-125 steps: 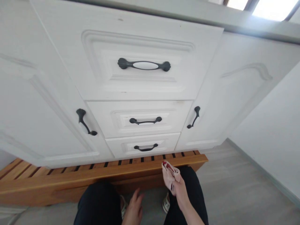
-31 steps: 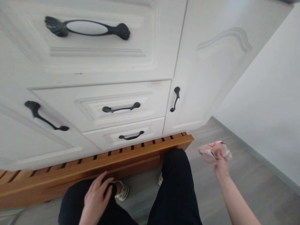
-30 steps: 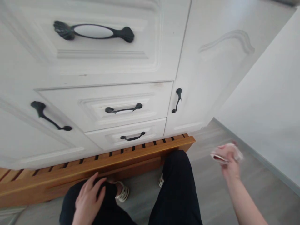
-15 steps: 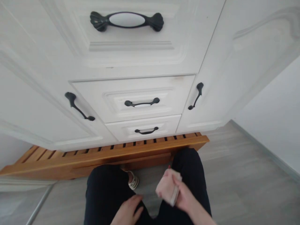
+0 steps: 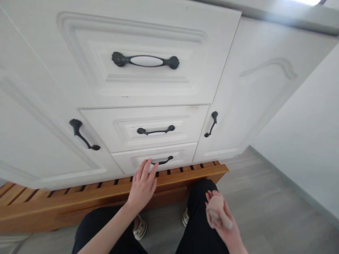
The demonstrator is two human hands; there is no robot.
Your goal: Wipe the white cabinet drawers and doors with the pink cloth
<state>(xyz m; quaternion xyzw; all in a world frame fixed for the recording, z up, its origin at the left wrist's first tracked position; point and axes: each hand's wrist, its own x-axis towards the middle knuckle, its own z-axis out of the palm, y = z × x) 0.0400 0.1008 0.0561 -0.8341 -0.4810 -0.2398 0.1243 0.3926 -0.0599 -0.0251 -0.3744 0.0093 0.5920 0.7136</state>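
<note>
My left hand (image 5: 143, 185) reaches forward over the wooden slatted ledge, fingers spread, its tips at the left part of the dark handle (image 5: 165, 161) on the bottom drawer (image 5: 185, 152). Whether the fingertips touch that handle I cannot tell. Over my right knee, my right hand (image 5: 225, 224) is closed around a pale pinkish cloth (image 5: 215, 208), bunched up and slightly blurred. Above the bottom drawer are a middle drawer (image 5: 122, 143) with its handle (image 5: 156, 131) and a larger top drawer (image 5: 90, 84). All three drawers are closed.
White cabinet doors with dark handles flank the drawers: a left door (image 5: 39, 141) and a right door (image 5: 238, 106). The wooden slatted ledge (image 5: 106, 199) runs along the cabinet's foot, just before my knees. A white wall (image 5: 304, 141) and grey floor (image 5: 265, 197) lie to the right.
My left hand has gone from my lap forward to the bottom drawer's handle. My right hand has moved a little to the right with the cloth, now more bunched. The view has tilted up.
</note>
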